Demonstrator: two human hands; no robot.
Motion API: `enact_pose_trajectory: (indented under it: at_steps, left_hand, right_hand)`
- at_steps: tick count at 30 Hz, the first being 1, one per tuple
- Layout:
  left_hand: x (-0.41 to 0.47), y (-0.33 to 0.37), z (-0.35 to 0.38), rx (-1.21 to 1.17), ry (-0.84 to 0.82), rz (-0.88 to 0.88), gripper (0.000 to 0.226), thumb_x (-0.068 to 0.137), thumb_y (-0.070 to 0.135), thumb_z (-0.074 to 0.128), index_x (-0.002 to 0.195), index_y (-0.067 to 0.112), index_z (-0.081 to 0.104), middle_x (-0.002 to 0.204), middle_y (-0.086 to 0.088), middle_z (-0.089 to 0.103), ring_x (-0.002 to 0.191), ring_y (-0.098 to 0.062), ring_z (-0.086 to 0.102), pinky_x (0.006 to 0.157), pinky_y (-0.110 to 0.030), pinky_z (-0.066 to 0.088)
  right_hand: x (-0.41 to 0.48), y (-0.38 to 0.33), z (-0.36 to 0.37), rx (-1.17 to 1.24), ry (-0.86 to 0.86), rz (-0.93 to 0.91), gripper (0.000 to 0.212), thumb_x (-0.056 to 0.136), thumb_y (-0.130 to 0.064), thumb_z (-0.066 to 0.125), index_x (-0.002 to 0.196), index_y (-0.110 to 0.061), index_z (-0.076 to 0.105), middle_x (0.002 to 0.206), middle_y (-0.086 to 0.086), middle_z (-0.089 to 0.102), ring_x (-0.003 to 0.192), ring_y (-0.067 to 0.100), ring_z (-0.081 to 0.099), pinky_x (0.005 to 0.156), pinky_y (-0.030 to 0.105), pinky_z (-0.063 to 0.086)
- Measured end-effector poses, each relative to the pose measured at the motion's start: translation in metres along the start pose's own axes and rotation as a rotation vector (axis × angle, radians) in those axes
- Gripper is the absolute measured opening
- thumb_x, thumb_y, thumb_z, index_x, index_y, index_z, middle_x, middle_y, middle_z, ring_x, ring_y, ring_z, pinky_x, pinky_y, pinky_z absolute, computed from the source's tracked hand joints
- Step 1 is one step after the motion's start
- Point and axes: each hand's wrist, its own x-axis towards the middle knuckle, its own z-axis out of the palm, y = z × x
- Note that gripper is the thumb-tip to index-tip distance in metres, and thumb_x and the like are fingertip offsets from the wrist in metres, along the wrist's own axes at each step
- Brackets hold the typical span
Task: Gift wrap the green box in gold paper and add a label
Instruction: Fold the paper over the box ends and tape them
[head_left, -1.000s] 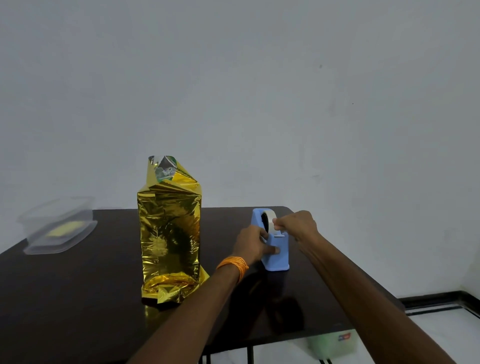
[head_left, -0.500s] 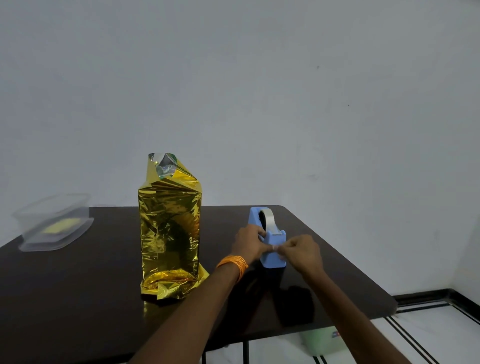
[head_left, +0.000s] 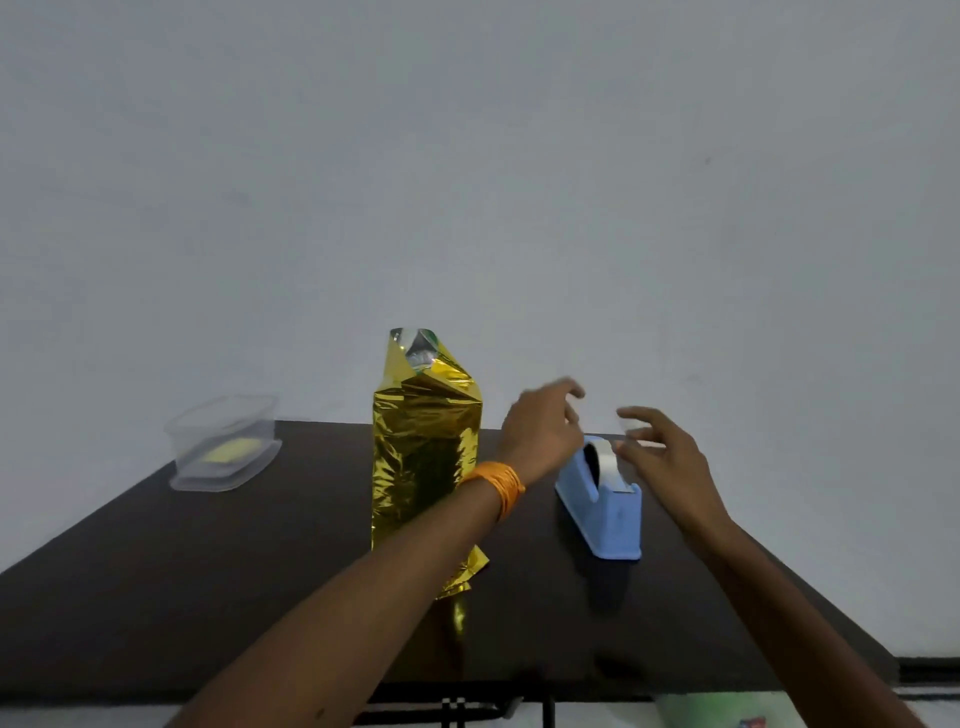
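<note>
**Above the tape dispenser: both hands in the air, tape in the right**

At the middle of the dark worktop (head_left: 208, 571) the green box stands upright in its gold paper (head_left: 423, 467). The top of the wrap is unsealed and crumpled, with a glimpse of green in the gap. A loose flap of foil juts out at the foot toward 5 o'clock.

At 3 o'clock of the box, just apart from it, sits the blue tape dispenser (head_left: 613, 519). It is close to the worktop's right edge, which runs diagonally back to the far corner.

The left hand (head_left: 540, 431), with an orange band (head_left: 498, 480) at the wrist, hovers between box and dispenser. Its fingers are loosely curved round nothing visible.

The right hand (head_left: 660, 462) hovers at 1 o'clock above the dispenser, its thumb and fingertips pinching a pale, blurred strip of tape (head_left: 636, 428). Whether the strip reaches the left hand cannot be told.

At 10 o'clock, by the far left corner, a clear plastic container (head_left: 223, 441) holds something flat and yellow. Bare surface lies from 7 to 9 o'clock of the box, and along the near edge on both sides of the left forearm.
</note>
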Motion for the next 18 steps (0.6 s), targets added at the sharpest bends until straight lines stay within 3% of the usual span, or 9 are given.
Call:
enact_pose_trajectory:
  at_steps: [5, 9, 12, 16, 18]
  left_hand:
    - [0.014, 0.021, -0.087, -0.156, 0.129, 0.136, 0.024, 0.086, 0.004, 0.054, 0.098, 0.016, 0.072, 0.084, 0.000, 0.073, 0.074, -0.015, 0.071, 0.069, -0.035, 0.060]
    - [0.017, 0.017, -0.152, -0.134, 0.130, 0.190, 0.032, 0.089, -0.007, 0.045, 0.097, 0.007, 0.074, 0.087, -0.005, 0.074, 0.079, -0.011, 0.071, 0.066, -0.021, 0.059]
    - [0.014, -0.011, -0.187, 0.028, 0.068, 0.215, 0.048, 0.080, -0.020, 0.044, 0.097, 0.013, 0.073, 0.096, 0.000, 0.073, 0.088, -0.002, 0.066, 0.070, -0.010, 0.053]
    - [0.005, -0.052, -0.210, 0.274, -0.050, 0.166, 0.057, 0.076, -0.024, 0.048, 0.101, 0.022, 0.073, 0.121, 0.002, 0.064, 0.111, -0.011, 0.051, 0.092, -0.031, 0.049]
    - [0.002, -0.065, -0.210, 0.333, -0.114, 0.160, 0.059, 0.074, -0.025, 0.052, 0.097, 0.026, 0.072, 0.129, 0.001, 0.061, 0.120, -0.015, 0.048, 0.096, -0.033, 0.043]
  right_hand:
    - [0.019, -0.044, 0.042, 0.210, -0.140, -0.130, 0.042, 0.096, -0.016, 0.060, 0.129, -0.042, 0.055, 0.106, -0.003, 0.073, 0.104, 0.009, 0.067, 0.093, 0.035, 0.052]
    - [0.029, -0.077, 0.084, 0.228, -0.287, -0.240, 0.042, 0.101, -0.017, 0.054, 0.138, -0.036, 0.047, 0.106, -0.003, 0.075, 0.108, 0.007, 0.066, 0.099, 0.031, 0.048]
    - [0.035, -0.091, 0.107, 0.216, -0.355, -0.274, 0.042, 0.102, -0.019, 0.051, 0.140, -0.035, 0.044, 0.103, -0.002, 0.075, 0.107, 0.007, 0.066, 0.098, 0.029, 0.045]
    - [0.040, -0.101, 0.123, 0.192, -0.384, -0.300, 0.041, 0.104, -0.025, 0.047, 0.142, -0.039, 0.041, 0.103, -0.004, 0.074, 0.109, 0.007, 0.063, 0.092, 0.025, 0.043]
    - [0.039, -0.098, 0.129, 0.188, -0.362, -0.298, 0.039, 0.104, -0.029, 0.046, 0.141, -0.041, 0.042, 0.106, -0.003, 0.073, 0.107, 0.010, 0.064, 0.091, 0.030, 0.044]
